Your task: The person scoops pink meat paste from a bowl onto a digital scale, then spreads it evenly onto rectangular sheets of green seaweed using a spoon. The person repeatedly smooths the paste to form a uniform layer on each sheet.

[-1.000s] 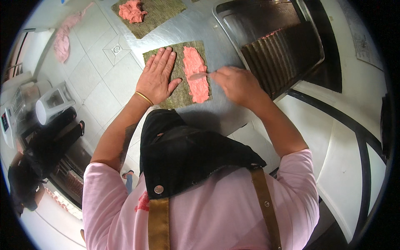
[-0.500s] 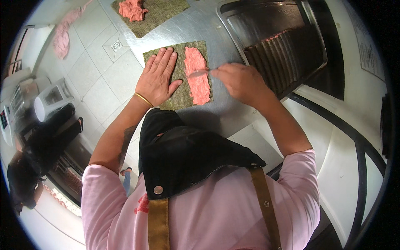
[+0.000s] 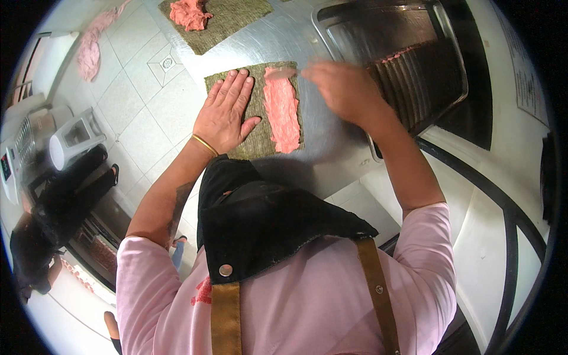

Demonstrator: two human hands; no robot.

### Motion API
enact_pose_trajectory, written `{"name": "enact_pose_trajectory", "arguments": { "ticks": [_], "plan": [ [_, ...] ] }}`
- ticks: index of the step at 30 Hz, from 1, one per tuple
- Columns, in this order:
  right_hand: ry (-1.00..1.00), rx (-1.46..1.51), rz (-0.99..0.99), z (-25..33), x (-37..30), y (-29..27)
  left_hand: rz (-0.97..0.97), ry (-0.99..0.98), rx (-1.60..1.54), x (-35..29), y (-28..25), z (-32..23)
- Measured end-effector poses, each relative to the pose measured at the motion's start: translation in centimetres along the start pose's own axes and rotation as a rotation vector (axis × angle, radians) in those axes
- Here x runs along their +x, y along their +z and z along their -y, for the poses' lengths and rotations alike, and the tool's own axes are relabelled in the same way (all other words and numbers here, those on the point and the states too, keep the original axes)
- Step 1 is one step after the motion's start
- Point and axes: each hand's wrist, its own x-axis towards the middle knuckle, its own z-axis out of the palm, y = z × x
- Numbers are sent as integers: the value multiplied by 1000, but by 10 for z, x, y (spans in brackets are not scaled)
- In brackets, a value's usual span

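My left hand [image 3: 225, 117] lies flat, its fingers stretched out, on the left part of a dark green nori sheet [image 3: 259, 141]. A strip of pink paste [image 3: 284, 118] runs lengthwise down the right part of this sheet. In my right hand [image 3: 343, 92] is a knife [image 3: 280, 74] with a dull metal blade, blurred by motion; its handle is hidden in my fingers. The blade rests over the far end of the paste strip, pointing left. My left fingers stay apart from the paste.
Farther off, a second nori sheet [image 3: 239, 23] carries a lump of pink paste [image 3: 189, 15]. To the right, a metal tray [image 3: 324, 35] holds several dark rolls [image 3: 405, 83] in a row. A white stool [image 3: 74, 139] and a person in black clothes [image 3: 65, 201] are at the left.
My right hand and the knife have moved from the middle of the paste strip to its far end. The paste there looks smoother and slightly wider. My left hand stays in place.
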Motion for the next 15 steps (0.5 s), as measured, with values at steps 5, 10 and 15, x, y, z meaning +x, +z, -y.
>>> {"name": "enact_pose_trajectory", "arguments": {
  "ticks": [5,10,15],
  "plan": [
    [-27,101,211,24,-16,-3,0,-5,2,0,-1,-1],
    [33,11,116,6,7,2,4,0,-19,1,-3,0],
    [55,11,30,9,14,-14,4,-1,-20,0,-3,-1]
  ]
}}
